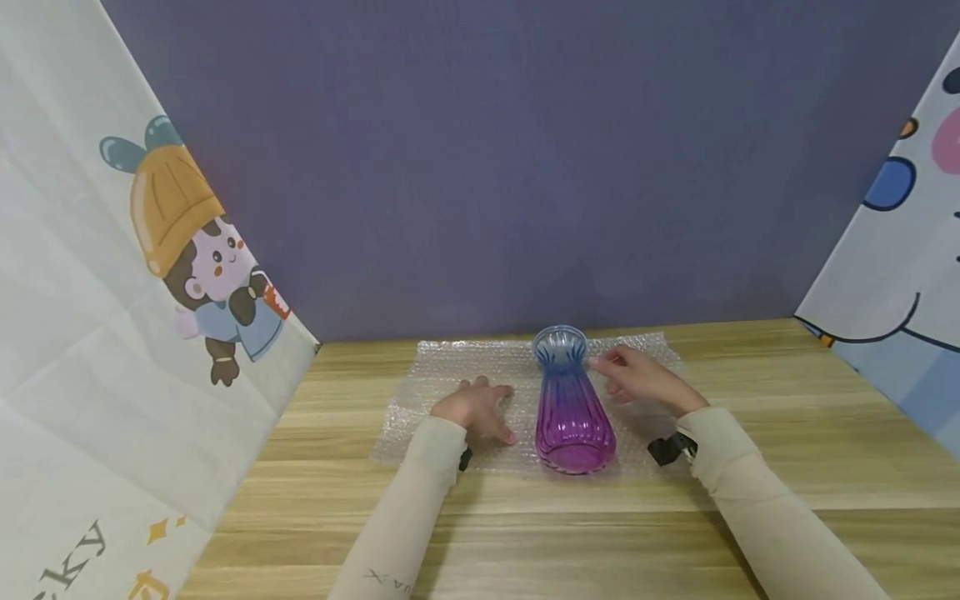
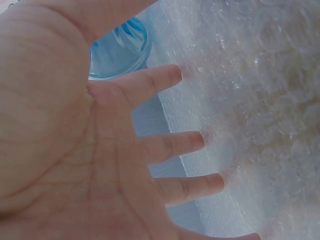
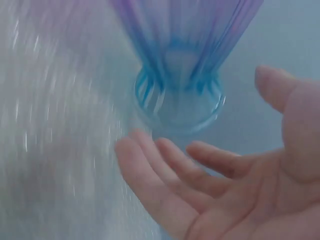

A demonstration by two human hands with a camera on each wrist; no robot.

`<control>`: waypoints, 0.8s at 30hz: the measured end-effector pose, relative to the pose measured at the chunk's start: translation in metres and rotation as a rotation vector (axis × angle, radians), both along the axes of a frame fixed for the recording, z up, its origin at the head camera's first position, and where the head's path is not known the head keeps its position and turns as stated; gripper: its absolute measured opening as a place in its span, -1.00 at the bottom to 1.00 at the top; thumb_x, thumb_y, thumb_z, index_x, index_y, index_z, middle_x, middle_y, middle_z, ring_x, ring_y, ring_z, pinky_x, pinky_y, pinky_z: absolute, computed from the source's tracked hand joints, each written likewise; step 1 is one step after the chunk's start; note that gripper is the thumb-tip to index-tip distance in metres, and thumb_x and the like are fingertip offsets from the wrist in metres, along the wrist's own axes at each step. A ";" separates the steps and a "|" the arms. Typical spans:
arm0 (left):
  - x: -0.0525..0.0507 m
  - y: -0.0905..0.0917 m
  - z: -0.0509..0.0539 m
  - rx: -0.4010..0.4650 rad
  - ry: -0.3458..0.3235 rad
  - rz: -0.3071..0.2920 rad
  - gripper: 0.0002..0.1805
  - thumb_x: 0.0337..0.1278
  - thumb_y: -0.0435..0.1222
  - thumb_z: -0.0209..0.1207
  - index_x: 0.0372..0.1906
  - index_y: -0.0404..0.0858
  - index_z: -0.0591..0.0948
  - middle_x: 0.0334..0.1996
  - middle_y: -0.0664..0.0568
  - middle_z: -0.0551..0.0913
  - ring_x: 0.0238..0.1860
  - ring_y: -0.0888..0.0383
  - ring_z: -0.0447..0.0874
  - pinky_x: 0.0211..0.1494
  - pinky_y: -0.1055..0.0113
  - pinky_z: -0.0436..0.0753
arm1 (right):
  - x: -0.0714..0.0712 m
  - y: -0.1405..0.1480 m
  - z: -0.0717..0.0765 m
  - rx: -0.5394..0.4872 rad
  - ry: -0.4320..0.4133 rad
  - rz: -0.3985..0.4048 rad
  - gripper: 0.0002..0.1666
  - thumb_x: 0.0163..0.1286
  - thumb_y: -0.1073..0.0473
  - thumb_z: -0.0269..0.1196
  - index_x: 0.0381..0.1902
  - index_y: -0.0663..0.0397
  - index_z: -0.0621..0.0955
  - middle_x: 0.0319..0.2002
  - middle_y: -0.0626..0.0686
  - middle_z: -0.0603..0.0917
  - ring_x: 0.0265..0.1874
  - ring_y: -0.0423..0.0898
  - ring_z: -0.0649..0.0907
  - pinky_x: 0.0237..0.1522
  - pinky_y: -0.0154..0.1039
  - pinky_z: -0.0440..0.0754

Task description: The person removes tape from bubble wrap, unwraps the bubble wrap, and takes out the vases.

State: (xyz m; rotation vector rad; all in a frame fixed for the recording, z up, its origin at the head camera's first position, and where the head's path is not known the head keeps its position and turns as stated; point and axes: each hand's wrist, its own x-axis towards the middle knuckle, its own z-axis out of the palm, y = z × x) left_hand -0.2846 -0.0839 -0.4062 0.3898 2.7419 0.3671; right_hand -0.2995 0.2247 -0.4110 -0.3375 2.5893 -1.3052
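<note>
A ribbed glass vase (image 1: 573,408), blue at the flared mouth and purple-pink at the base, lies on a sheet of bubble wrap (image 1: 442,375), its mouth toward the back wall. Left of the vase, my left hand (image 1: 474,408) rests on the bubble wrap with fingers spread. In the left wrist view its fingertips touch the wrap, and the vase's blue mouth (image 2: 120,50) shows behind the thumb. My right hand (image 1: 637,379) is beside the vase's neck on the right. The right wrist view shows its fingers loosely bent, close to the rim (image 3: 182,122), holding nothing.
The bubble wrap lies flat on a wood-grain table (image 1: 337,500) near its back edge. A dark grey-blue panel (image 1: 487,167) rises behind. White sheets with cartoon prints (image 1: 210,250) stand along both sides. A black strap device (image 1: 670,448) sits at the right wrist.
</note>
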 end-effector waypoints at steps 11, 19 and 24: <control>0.001 0.001 0.001 0.012 -0.002 0.005 0.02 -0.08 0.07 0.53 0.55 0.14 0.32 0.59 -0.23 0.14 0.58 -0.45 -0.01 0.38 -0.52 0.28 | 0.009 -0.022 0.000 -0.075 -0.224 0.122 -0.02 0.52 -0.33 0.09 0.50 0.35 0.20 0.24 0.39 0.55 -0.11 0.03 0.74 -0.07 0.01 0.78; 0.000 0.002 0.000 -0.001 0.007 0.006 0.02 -0.09 0.08 0.53 0.54 0.15 0.32 0.57 -0.22 0.18 0.57 -0.45 0.02 0.37 -0.49 0.32 | 0.008 -0.025 -0.007 -0.132 -0.306 0.145 0.05 0.49 -0.36 0.11 0.58 0.23 0.06 0.41 0.42 0.40 0.23 0.28 0.62 0.09 0.09 0.73; 0.000 0.002 -0.001 -0.006 0.009 0.007 0.02 -0.09 0.09 0.53 0.55 0.15 0.32 0.58 -0.23 0.17 0.57 -0.45 0.02 0.38 -0.49 0.31 | 0.007 -0.026 -0.012 -0.202 -0.338 0.167 0.05 0.51 -0.32 0.09 0.62 0.18 -0.03 0.47 0.45 0.30 0.38 0.42 0.45 0.13 0.21 0.69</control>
